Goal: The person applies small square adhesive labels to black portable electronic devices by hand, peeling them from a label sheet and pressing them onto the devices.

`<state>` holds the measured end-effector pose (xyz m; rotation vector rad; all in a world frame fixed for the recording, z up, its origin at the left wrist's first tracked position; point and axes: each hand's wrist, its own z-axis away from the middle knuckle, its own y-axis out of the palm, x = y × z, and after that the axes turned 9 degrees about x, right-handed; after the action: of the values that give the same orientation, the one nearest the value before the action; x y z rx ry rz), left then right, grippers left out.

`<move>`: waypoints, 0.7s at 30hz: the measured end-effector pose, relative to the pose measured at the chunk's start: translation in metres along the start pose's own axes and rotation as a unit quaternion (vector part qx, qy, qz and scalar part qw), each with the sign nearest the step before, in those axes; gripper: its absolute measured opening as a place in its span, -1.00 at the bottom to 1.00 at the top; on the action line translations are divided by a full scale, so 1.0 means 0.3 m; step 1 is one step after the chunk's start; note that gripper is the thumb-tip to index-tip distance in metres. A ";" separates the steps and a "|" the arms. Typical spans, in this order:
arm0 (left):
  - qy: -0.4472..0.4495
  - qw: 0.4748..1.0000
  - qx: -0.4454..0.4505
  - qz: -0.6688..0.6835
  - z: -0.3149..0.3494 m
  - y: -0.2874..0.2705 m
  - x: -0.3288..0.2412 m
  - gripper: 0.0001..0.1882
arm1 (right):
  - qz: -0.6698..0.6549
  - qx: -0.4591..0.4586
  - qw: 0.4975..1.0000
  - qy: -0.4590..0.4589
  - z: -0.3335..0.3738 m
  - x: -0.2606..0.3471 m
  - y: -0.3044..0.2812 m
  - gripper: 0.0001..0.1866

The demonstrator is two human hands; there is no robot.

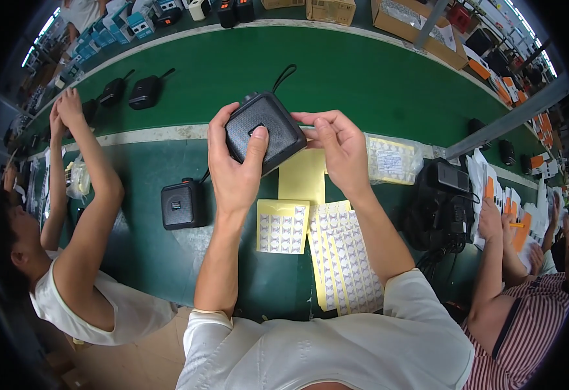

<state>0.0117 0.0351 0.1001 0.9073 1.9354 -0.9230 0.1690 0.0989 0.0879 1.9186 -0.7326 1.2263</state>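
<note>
Speaker (279,120) lies gripped in left hand (236,166); right hand (343,148), fingers half-curled, touches its edge.

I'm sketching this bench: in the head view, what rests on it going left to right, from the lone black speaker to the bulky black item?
Black speaker, small label sheet, fanned label sheets, bulky black item.

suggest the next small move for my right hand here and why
Perhaps have your right hand press lightly along the side of the black speaker: its fingers are at that edge, while your left hand holds the speaker, thumb on its front. Sheets of small labels lie close by, though I can't tell whether your right fingers hold one.
</note>
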 end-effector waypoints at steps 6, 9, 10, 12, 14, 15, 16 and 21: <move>-0.080 0.993 0.019 0.087 -0.024 -0.012 0.010 -0.54 | 0.148 -0.044 0.988 0.002 -0.021 0.008 -0.098 -0.74; -0.097 0.991 0.044 0.081 -0.104 0.004 0.066 -0.42 | 0.133 -0.098 0.986 0.009 -0.037 0.014 -0.120 -0.74; -0.095 0.992 0.039 0.076 -0.160 0.011 0.114 -0.42 | 0.129 -0.093 0.987 0.005 -0.038 0.010 -0.129 -0.74; -0.057 0.991 0.054 -0.111 -0.279 0.033 0.259 -0.27 | 0.195 -0.010 0.980 0.031 -0.037 -0.028 -0.166 -0.78; -0.112 0.978 0.127 -0.124 -0.368 0.093 0.320 -0.16 | 0.212 0.022 0.976 0.051 -0.033 -0.039 -0.196 -0.82; -0.121 0.972 0.146 -0.136 -0.401 0.100 0.373 -0.15 | 0.221 0.024 0.973 0.064 -0.029 -0.040 -0.177 -0.82; -0.122 0.967 0.178 -0.133 -0.432 0.100 0.433 -0.15 | 0.230 0.026 0.970 0.076 -0.029 -0.037 -0.159 -0.83; -0.127 0.965 0.179 -0.144 -0.508 0.103 0.587 -0.19 | 0.317 0.043 0.943 0.096 -0.033 -0.042 -0.121 -0.83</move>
<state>-0.0909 0.2234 0.0037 0.6702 1.7330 -1.5210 0.1873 0.1286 0.0690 1.6394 -1.2641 1.8256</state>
